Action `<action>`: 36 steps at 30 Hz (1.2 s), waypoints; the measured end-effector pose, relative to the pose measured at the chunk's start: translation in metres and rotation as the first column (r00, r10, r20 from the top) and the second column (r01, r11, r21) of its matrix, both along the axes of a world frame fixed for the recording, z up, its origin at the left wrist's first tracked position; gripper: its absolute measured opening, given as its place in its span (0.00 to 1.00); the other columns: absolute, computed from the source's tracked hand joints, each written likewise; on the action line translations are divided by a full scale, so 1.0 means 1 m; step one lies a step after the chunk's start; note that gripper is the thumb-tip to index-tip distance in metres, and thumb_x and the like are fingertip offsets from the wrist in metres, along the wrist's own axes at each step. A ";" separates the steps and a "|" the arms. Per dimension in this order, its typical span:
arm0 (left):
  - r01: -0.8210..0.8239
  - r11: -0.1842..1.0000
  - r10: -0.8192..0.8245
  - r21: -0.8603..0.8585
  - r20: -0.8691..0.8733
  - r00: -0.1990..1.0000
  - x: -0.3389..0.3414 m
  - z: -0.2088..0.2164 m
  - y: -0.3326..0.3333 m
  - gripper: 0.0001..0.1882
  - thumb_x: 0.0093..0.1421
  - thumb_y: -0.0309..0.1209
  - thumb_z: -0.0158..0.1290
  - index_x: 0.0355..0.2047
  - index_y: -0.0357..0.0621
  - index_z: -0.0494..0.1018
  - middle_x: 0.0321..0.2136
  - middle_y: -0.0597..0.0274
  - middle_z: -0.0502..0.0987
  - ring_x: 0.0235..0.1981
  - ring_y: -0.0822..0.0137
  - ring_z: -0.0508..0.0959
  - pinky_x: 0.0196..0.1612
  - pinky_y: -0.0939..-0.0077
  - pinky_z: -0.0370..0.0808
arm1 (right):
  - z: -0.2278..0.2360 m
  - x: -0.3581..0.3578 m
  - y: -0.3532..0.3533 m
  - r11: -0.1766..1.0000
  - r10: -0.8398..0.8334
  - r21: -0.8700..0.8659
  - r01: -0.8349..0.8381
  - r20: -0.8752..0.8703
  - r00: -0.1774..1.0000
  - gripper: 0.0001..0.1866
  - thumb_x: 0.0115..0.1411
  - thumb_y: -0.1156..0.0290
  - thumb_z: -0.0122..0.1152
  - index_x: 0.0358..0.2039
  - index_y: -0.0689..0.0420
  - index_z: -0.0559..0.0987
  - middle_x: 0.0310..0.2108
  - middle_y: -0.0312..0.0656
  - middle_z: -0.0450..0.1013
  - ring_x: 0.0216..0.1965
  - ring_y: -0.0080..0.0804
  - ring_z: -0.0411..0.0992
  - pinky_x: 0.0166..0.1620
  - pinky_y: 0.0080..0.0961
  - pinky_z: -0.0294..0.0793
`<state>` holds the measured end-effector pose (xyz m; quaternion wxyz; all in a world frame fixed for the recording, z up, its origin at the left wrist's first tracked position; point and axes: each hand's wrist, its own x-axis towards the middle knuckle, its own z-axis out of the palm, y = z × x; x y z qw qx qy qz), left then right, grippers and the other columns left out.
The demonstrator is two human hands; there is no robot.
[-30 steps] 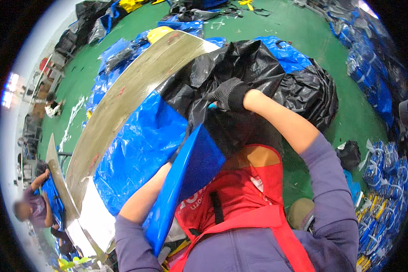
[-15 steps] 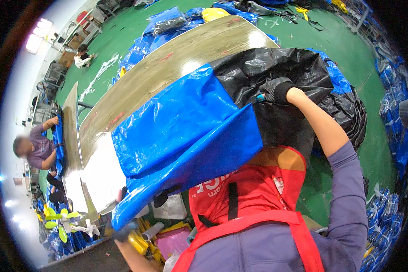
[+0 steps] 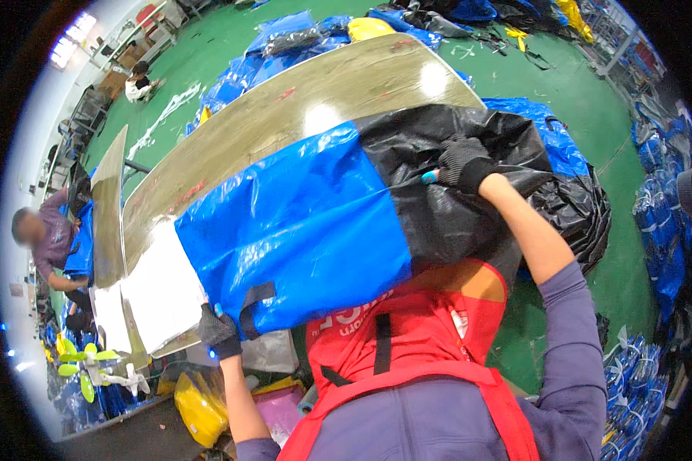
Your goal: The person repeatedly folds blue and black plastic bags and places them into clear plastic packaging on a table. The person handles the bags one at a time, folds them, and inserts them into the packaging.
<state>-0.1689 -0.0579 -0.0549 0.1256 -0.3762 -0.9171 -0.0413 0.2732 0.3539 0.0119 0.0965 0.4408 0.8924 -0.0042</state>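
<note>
A large tarpaulin bag lies across the table in front of me, with a blue panel [image 3: 300,223] and a crumpled black panel [image 3: 454,223]. A short black strap [image 3: 255,306] shows near its lower left corner. My left hand [image 3: 219,332], in a dark knitted glove with a blue fingertip, is closed at that corner's edge beside the strap. My right hand [image 3: 467,163], gloved alike, is curled on the black panel and grips its folds. The near edge of the bag rests against my red apron [image 3: 407,338].
The wood-patterned table [image 3: 261,107] stretches away beyond the bag. Bundled blue bags [image 3: 661,223] stand at the right, and more blue pieces [image 3: 284,38] are piled behind the table. A yellow bundle [image 3: 201,407] and a small green fan [image 3: 88,365] are at lower left. A co-worker [image 3: 54,238] handles blue material at the left.
The lifted blue flap has come down flat, and the black strap now shows. My left hand has moved up to the bag's corner. My right hand keeps to the black panel.
</note>
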 end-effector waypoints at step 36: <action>0.993 -0.003 -0.999 0.122 -0.042 0.002 0.239 0.033 0.256 0.27 0.57 0.49 0.52 0.56 0.54 0.70 0.52 0.46 0.72 0.58 0.50 0.68 0.59 0.48 0.60 | 0.085 0.009 -0.054 0.946 0.265 0.204 -0.252 -0.038 0.964 0.24 0.59 0.48 0.49 0.25 0.54 0.83 0.25 0.47 0.78 0.28 0.44 0.77 0.33 0.44 0.75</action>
